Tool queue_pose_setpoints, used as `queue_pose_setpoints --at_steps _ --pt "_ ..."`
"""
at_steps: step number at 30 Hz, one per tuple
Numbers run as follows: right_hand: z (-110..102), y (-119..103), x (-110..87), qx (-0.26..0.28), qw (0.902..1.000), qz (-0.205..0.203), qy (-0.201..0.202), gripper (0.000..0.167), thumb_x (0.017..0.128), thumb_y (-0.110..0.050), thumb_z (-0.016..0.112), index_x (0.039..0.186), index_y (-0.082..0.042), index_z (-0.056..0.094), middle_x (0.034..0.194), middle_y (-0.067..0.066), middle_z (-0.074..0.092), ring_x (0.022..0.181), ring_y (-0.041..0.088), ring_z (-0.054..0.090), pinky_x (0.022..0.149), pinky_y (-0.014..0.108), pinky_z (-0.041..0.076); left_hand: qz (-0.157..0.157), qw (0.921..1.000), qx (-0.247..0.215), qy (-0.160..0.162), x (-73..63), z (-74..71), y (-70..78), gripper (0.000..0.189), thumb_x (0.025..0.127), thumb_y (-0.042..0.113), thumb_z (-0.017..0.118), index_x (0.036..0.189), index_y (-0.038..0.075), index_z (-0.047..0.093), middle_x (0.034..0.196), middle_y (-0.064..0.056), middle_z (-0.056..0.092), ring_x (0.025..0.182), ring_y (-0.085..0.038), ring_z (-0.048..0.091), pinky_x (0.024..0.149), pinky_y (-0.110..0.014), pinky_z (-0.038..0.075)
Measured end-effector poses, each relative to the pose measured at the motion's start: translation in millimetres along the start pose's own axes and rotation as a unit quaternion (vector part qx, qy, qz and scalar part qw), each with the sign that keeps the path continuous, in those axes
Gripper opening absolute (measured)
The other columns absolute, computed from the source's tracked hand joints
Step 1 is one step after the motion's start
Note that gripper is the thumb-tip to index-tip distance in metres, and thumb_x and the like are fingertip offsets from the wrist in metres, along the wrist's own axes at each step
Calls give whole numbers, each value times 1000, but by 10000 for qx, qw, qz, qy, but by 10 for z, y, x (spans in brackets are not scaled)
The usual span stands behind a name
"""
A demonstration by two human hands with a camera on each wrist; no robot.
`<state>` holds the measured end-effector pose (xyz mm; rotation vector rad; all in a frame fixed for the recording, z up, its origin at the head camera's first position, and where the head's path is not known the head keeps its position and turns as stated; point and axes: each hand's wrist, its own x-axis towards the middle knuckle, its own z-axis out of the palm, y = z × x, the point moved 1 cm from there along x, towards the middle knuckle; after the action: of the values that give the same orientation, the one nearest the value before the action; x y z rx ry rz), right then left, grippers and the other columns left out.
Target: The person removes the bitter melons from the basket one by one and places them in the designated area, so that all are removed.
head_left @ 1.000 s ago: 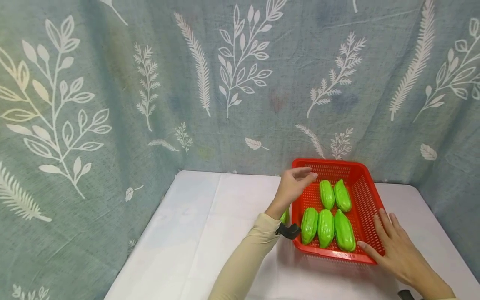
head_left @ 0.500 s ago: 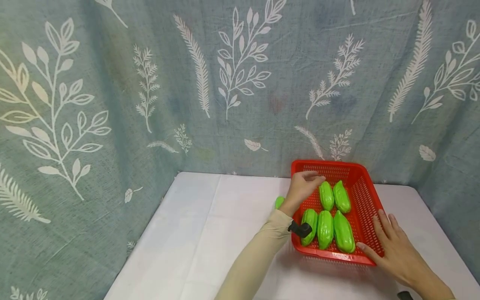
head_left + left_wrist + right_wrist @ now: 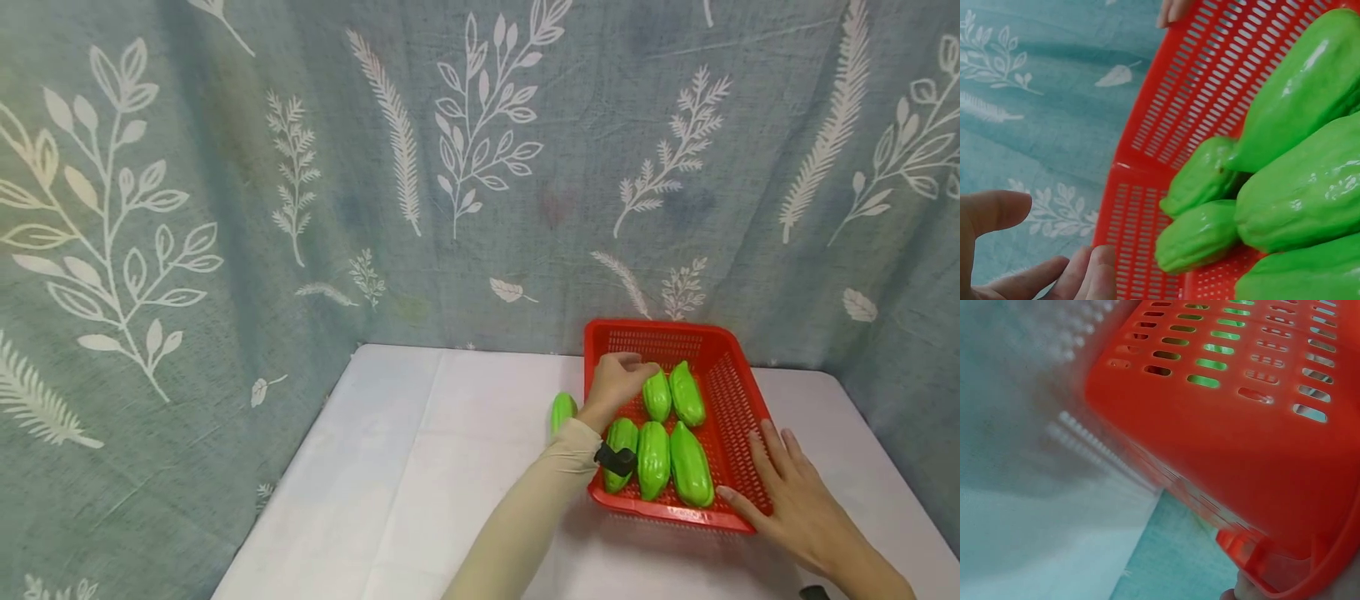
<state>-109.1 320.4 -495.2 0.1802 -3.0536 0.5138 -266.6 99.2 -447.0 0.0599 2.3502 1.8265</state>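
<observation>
My left hand (image 3: 618,379) is over the left side of a red plastic basket (image 3: 723,408), fingertips close to the far-left one of several glossy green, ribbed, papaya-like fruits (image 3: 657,398) lying inside in two rows. In the left wrist view, the thumb (image 3: 1002,210) stands apart from the fingers (image 3: 1075,275), with nothing between them. My right hand (image 3: 802,504) rests at the basket's right rim, fingers spread and straight, thumb at the near corner. From the right wrist, the basket's slotted outer wall (image 3: 1204,437) shows, with part of the hand below the rim.
Another green fruit (image 3: 562,410) lies on the white-covered table (image 3: 420,500), outside the basket on its left, partly behind my left forearm. A patterned curtain (image 3: 450,167) closes off the back and sides.
My left hand has moved rightward and slightly down toward the far-left fruit, baring more of the fruit outside the basket. The right hand has stayed at the rim.
</observation>
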Motion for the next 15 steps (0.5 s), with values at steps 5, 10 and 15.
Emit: queue_pose_setpoints --at_steps 5,10,15 --pt "-13 17 39 -53 10000 21 -2 106 97 -62 57 159 12 14 167 38 5 153 61 -2 108 82 25 -83 9999 109 87 59 73 -6 47 92 29 77 132 6 68 118 -8 76 112 -24 71 95 -39 58" --pt "-10 42 56 -156 9998 128 -32 108 97 -65 56 159 13 14 165 41 9 151 63 2 108 83 25 -154 9995 271 97 63 152 -3 48 90 28 79 130 4 69 118 -10 76 108 -24 72 90 -39 60" --pt "41 50 62 -280 9990 307 -182 110 97 -68 53 158 15 15 163 42 15 147 66 9 107 84 25 -248 9985 478 88 26 214 -33 48 88 28 81 127 3 70 113 -9 76 102 -22 72 87 -37 60"
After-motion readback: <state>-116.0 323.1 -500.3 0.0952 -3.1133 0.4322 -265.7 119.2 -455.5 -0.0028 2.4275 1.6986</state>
